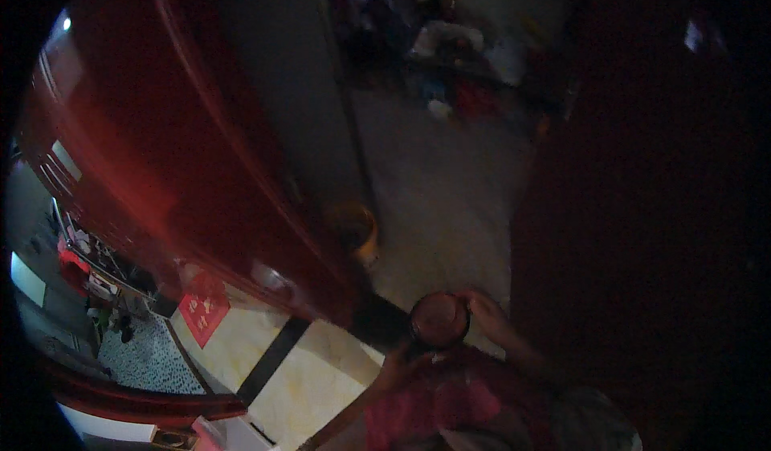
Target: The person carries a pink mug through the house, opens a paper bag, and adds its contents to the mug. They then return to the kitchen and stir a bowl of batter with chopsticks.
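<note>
A round, dark-rimmed container [440, 321] with a dull reddish inside is held in front of my body. It could be a bowl or a wide cup; the dim light hides which. At its lower left side, my left hand [400, 363] grips it, the fingers partly lost in shadow. My right hand [484, 313] is closed on the right edge, fingers curled at the rim. Pink clothing [434, 399] shows just below the container. Whether anything lies inside the container, I cannot tell.
A glossy red door [161, 130] stands along the left. Past it is a yellow bucket [365, 234] on the floor. Blurred clutter [450, 57] lies at the far end. Low on the left are a dark threshold strip [273, 360], a red mat [205, 314] and speckled flooring [148, 363].
</note>
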Tool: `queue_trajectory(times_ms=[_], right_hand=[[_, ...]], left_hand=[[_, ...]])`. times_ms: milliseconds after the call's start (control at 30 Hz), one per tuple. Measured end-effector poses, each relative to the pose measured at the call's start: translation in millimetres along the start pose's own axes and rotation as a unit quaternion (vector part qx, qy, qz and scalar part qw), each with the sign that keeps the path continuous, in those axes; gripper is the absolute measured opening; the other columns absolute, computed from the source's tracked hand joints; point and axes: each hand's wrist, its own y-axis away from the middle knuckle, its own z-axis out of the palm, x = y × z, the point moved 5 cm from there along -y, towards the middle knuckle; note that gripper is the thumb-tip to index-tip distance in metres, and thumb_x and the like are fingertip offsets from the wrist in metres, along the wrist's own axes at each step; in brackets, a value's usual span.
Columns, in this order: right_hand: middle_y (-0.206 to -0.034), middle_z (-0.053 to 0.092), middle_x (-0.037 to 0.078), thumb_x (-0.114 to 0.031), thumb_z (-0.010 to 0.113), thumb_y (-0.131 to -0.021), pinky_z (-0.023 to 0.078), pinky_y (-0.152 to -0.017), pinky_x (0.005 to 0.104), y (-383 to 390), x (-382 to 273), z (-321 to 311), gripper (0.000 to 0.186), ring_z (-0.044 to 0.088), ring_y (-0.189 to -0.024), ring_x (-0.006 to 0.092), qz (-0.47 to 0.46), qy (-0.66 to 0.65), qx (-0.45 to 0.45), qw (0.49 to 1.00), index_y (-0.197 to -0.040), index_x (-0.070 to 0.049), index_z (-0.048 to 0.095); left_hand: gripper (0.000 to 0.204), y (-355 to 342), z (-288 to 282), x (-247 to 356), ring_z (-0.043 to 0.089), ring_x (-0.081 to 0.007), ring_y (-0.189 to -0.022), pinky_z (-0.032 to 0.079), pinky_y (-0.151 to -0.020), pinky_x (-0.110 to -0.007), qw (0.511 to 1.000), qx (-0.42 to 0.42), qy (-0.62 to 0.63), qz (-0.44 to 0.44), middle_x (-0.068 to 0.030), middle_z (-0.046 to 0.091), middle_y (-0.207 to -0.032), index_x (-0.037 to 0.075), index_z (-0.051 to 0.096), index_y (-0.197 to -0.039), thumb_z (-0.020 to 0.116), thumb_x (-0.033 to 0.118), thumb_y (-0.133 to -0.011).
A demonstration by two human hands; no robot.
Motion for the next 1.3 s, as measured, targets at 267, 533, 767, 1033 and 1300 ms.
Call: queue_trajectory(times_ms=[267, 533, 767, 1033, 1300], right_hand=[[-0.119, 0.055, 0.007, -0.011, 0.051, -0.093, 0.042, -0.091, 0.0282, -245, -85, -10, 0.031, 0.052, -0.107, 0.0137, -0.091, -0.070, -0.137, 0.984, -0.123, -0.003, 0.049], [-0.125, 0.051, 0.005, -0.006, 0.054, -0.090, 0.042, -0.087, 0.0250, -443, -245, 68, 0.040, 0.049, -0.109, 0.0114, -0.346, -0.019, -0.276, 0.896, -0.129, -0.006, 0.045], [-0.134, 0.041, 0.015, -0.013, 0.060, -0.086, 0.042, -0.090, 0.0310, -541, -357, 139, 0.063, 0.044, -0.117, 0.0197, -0.402, -0.064, -0.273, 0.871, -0.141, -0.009, 0.029], [-0.137, 0.039, 0.018, -0.030, 0.054, -0.086, 0.032, -0.103, 0.0374, -642, -554, 223, 0.068, 0.038, -0.126, 0.0314, -0.486, -0.160, -0.329, 0.793, -0.140, 0.000, 0.024], [-0.132, 0.045, 0.022, -0.050, 0.052, -0.085, 0.036, -0.101, 0.0360, -626, -573, 236, 0.073, 0.044, -0.122, 0.0308, -0.507, -0.168, -0.356, 0.767, -0.132, 0.003, 0.038]], left_hand=[[0.040, -118, -50, 66, 0.059, -0.0152, -0.080, 0.047, -0.073, -0.032, 0.980, 0.168, -0.081, 0.067, -0.0130, 0.065, -0.087, 0.000, 0.060, -0.102, 0.067, 0.034, -0.081], [0.028, -182, -54, 114, 0.055, -0.0120, -0.084, 0.046, -0.076, -0.029, 0.969, 0.234, -0.057, -0.053, -0.0042, 0.062, -0.091, 0.000, 0.059, -0.103, 0.069, 0.014, -0.081], [0.042, -247, -64, 93, 0.062, -0.0164, -0.083, 0.049, -0.073, -0.028, 0.958, 0.280, 0.047, -0.039, -0.0074, 0.066, -0.084, 0.000, 0.061, -0.102, 0.067, 0.036, -0.081], [0.039, -309, -117, 129, 0.061, -0.0151, -0.081, 0.049, -0.072, -0.028, 0.973, 0.228, -0.015, -0.027, -0.0064, 0.065, -0.085, 0.000, 0.060, -0.102, 0.068, 0.032, -0.081], [0.037, -370, -121, 153, 0.060, -0.0138, -0.079, 0.048, -0.072, -0.027, 0.974, 0.213, -0.057, -0.048, -0.0054, 0.065, -0.086, 0.000, 0.059, -0.103, 0.069, 0.028, -0.081]])
